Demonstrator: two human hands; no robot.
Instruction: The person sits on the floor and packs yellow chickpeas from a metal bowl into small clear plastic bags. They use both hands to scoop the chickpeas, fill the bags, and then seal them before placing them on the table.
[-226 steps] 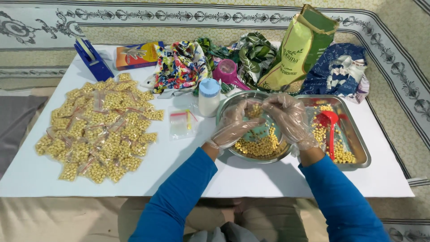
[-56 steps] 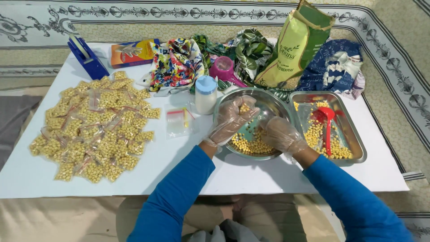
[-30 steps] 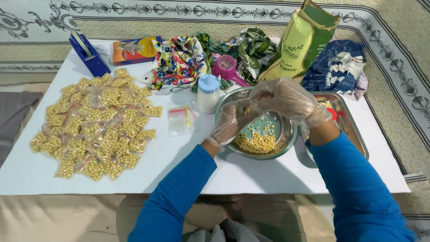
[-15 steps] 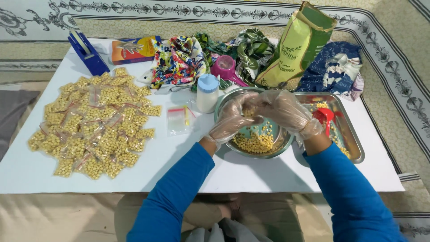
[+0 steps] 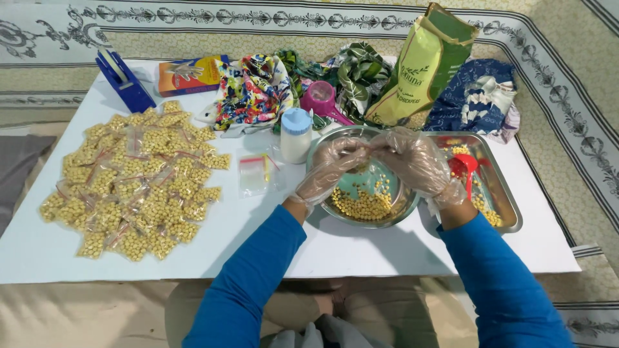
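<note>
whatever the gloved left hand [image 5: 332, 169] and right hand [image 5: 416, 161] pinch at 12 o'clock over the round bowl [image 5: 393, 216] too small to tell, bowl's middle hidden, right sleeve [image 5: 506, 290] cut off at 5 o'clock

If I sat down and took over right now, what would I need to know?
Left hand and right hand: both in clear gloves, fingertips together above the round steel bowl, pinching something small; whether it is a bag I cannot tell.
Things: yellow beans lie in the bowl; more, with a red scoop, in the steel tray on the right. Empty little bags sit left of the bowl, beside a white bottle.
Done: a big pile of filled bags on the table's left.
Left: the beans in bowl and tray are unbagged.
</note>
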